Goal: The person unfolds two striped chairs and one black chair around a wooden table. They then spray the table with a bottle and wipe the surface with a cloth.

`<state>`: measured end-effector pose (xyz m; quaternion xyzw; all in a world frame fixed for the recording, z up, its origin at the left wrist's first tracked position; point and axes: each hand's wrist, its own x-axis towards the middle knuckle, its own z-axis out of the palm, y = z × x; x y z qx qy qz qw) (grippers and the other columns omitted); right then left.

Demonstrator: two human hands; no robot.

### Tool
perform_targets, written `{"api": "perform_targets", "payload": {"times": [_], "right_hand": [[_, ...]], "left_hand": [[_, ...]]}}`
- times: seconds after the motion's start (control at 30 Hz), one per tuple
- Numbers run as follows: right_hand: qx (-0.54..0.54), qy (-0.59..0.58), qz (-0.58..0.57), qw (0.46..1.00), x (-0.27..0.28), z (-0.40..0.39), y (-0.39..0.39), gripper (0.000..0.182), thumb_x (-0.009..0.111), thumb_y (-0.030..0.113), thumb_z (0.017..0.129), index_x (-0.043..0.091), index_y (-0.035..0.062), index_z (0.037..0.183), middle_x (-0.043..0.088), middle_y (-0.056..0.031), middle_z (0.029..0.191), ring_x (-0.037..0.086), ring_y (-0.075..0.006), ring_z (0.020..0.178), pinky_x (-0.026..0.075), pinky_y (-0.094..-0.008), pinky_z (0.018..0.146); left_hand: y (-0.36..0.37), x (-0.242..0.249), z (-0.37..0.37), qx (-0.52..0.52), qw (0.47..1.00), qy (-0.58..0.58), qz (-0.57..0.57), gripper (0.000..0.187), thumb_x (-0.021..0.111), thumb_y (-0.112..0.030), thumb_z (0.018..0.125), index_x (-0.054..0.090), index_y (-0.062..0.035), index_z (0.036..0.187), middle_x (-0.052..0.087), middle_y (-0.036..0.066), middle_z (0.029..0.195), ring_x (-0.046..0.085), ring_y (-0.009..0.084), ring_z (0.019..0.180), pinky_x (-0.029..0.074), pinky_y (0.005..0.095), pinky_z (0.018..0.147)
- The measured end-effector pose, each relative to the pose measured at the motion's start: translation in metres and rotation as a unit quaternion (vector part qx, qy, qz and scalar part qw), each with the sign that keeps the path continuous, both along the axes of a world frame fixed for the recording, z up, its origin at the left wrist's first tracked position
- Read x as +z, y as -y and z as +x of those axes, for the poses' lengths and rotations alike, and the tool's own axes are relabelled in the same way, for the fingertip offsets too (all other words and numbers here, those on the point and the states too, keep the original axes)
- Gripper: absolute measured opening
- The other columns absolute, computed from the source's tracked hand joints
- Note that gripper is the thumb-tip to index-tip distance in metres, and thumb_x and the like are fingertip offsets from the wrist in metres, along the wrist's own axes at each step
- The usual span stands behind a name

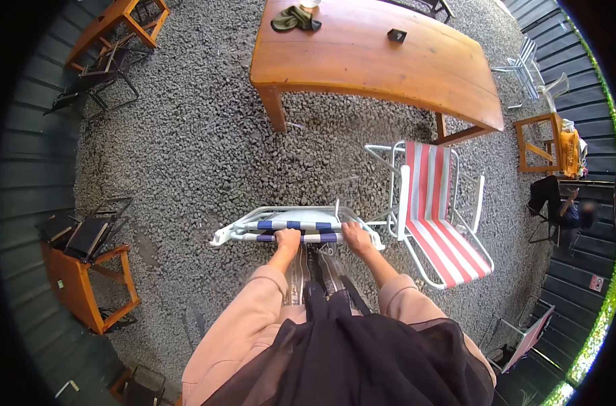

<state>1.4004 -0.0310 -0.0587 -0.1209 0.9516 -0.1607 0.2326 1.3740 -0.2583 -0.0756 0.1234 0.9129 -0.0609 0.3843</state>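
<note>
Grey gravel ground (pixel 200 155) carries a wooden table (pixel 403 61) and a red-striped chair (pixel 436 216).

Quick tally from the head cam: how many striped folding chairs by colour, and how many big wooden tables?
Blue-and-white striped folding chair, folded flat, gripped by left hand and right hand: 1
Red-and-white striped folding chair, standing open on the gravel: 1
Large wooden table: 1
Total: 3

A folded blue-and-white striped lawn chair (pixel 298 227) lies flat, white frame, over gravel.
</note>
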Motion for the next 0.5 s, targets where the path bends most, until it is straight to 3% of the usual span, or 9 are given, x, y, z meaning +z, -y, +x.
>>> {"api": "perform_targets", "payload": {"times": [0.07,0.1,0.2,0.33,0.37,0.4,0.47,0.5], "right_hand": [[0.006,0.003,0.003,1.0,0.008,0.009,0.004,0.016,0.046,0.006,0.077,0.044,0.0043,0.093,0.05,-0.0139,0.092,0.05,-0.0327,0.092,0.048,-0.0391,0.072],[0.009,-0.013,-0.01,1.0,0.007,0.014,0.004,0.017,0.048,0.007,0.077,0.045,0.0043,0.093,0.049,-0.0136,0.095,0.049,-0.032,0.094,0.049,-0.0383,0.07],[0.03,-0.034,0.007,0.999,0.009,0.025,0.011,0.028,0.056,0.001,0.068,0.045,0.0039,0.094,0.049,-0.0131,0.096,0.05,-0.0293,0.095,0.052,-0.0338,0.067],[0.021,-0.007,0.034,0.999,0.01,0.037,0.011,0.029,0.055,0.0,0.069,0.045,0.0029,0.095,0.049,-0.0144,0.095,0.05,-0.0303,0.094,0.052,-0.035,0.068],[0.008,0.037,0.032,0.999,0.01,0.036,0.007,0.029,0.052,-0.001,0.07,0.041,0.0035,0.097,0.047,-0.0178,0.099,0.048,-0.0348,0.097,0.051,-0.0389,0.069],[0.004,0.042,0.03,0.999,0.003,0.038,0.002,0.029,0.057,0.003,0.07,0.045,0.0022,0.097,0.049,-0.0156,0.098,0.05,-0.0313,0.095,0.05,-0.0369,0.072],[0.049,0.134,0.028,0.989,0.017,0.033,-0.011,0.035,0.06,0.012,0.071,0.047,0.0041,0.103,0.047,-0.0174,0.1,0.047,-0.0338,0.097,0.046,-0.0415,0.078],[0.043,0.112,0.01,0.993,0.018,0.032,-0.014,0.037,0.061,0.016,0.071,0.047,0.0056,0.105,0.046,-0.0179,0.101,0.046,-0.0348,0.098,0.045,-0.0424,0.08]], "left_hand": [[0.005,0.006,0.013,0.0,1.0,0.002,0.015,0.023,0.045,-0.016,0.084,0.063,-0.0199,0.098,0.065,0.006,0.092,0.063,0.0255,0.087,0.049,0.0402,0.07],[0.009,0.009,0.017,0.021,0.999,0.008,0.027,0.021,0.045,-0.019,0.085,0.064,-0.0187,0.095,0.064,0.003,0.093,0.061,0.0251,0.091,0.047,0.047,0.071],[0.02,0.018,0.023,0.016,0.999,-0.02,0.024,0.021,0.044,-0.02,0.085,0.063,-0.0226,0.094,0.064,0.002,0.094,0.061,0.0231,0.091,0.046,0.0432,0.075],[0.015,0.013,0.028,-0.008,0.998,-0.051,0.027,0.019,0.047,-0.02,0.083,0.065,-0.0229,0.091,0.064,0.0,0.093,0.06,0.0216,0.092,0.044,0.0415,0.075],[0.01,0.012,0.028,-0.015,0.998,-0.053,0.023,0.02,0.047,-0.018,0.083,0.064,-0.0223,0.092,0.064,0.001,0.092,0.06,0.0214,0.09,0.043,0.0418,0.076],[0.004,0.009,0.029,-0.023,0.998,-0.053,0.02,0.02,0.046,-0.017,0.083,0.063,-0.0218,0.093,0.063,0.002,0.091,0.06,0.0213,0.088,0.042,0.042,0.076],[-0.011,0.008,0.032,-0.031,0.998,-0.047,0.005,0.019,0.048,-0.018,0.082,0.064,-0.0211,0.092,0.063,0.0,0.091,0.059,0.0214,0.092,0.04,0.0434,0.078],[-0.021,0.002,0.036,-0.023,0.998,-0.057,0.005,0.019,0.049,-0.018,0.082,0.064,-0.0198,0.092,0.064,0.001,0.093,0.058,0.0222,0.093,0.039,0.0448,0.079]]}}
